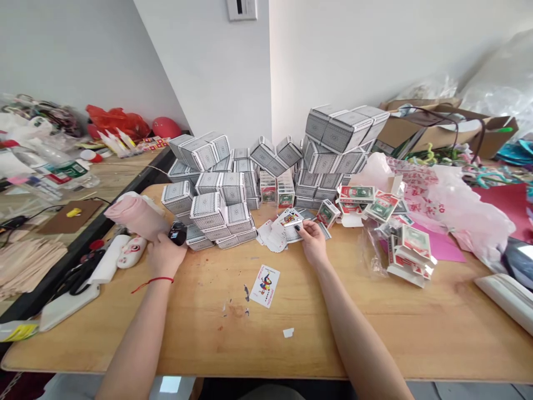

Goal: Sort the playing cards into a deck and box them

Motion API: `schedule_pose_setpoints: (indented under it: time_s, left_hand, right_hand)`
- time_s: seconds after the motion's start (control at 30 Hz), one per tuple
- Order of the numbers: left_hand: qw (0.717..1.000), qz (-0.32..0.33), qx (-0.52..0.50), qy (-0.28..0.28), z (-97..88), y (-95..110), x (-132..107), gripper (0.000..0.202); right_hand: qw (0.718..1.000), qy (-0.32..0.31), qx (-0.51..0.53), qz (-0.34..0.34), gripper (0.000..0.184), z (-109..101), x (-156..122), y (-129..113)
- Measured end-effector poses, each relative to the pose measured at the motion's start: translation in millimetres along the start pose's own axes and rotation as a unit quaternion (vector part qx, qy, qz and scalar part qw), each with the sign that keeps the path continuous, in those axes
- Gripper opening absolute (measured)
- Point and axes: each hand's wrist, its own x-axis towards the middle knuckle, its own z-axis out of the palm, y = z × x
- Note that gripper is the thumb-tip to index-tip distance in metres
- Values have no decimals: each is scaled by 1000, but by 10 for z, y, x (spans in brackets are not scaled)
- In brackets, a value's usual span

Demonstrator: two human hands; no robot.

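My left hand (165,253), with a red string on its wrist, is closed around a small black object (177,233) beside the stacked card blocks. A pink roll (135,214) lies just behind that hand, and some of its fingers are hidden. My right hand (313,241) pinches a playing card (293,232) between thumb and fingers. Under and beside it lies a loose pile of playing cards (272,236), some face up. A joker card (265,286) rests face up on the table nearer to me.
Blocks made of grey-backed cards (208,211) stand stacked along the back, with a taller stack (345,130) at right. Opened card boxes (412,244) and a pink-white plastic bag (449,205) lie right. Black scissors (85,272) lie left. A paper scrap (288,333) sits near the front.
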Motion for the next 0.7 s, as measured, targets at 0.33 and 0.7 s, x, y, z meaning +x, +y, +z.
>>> schedule_pose_setpoints:
  time_s: [0.33, 0.7]
  left_hand:
    - [998, 27, -35, -42, 27, -289, 53, 81]
    - [988, 63, -87, 109, -123, -234, -387, 38]
  right_hand:
    - [1000, -4, -22, 18, 33, -4, -9, 12]
    - [999, -9, -26, 33, 32, 4, -17, 26]
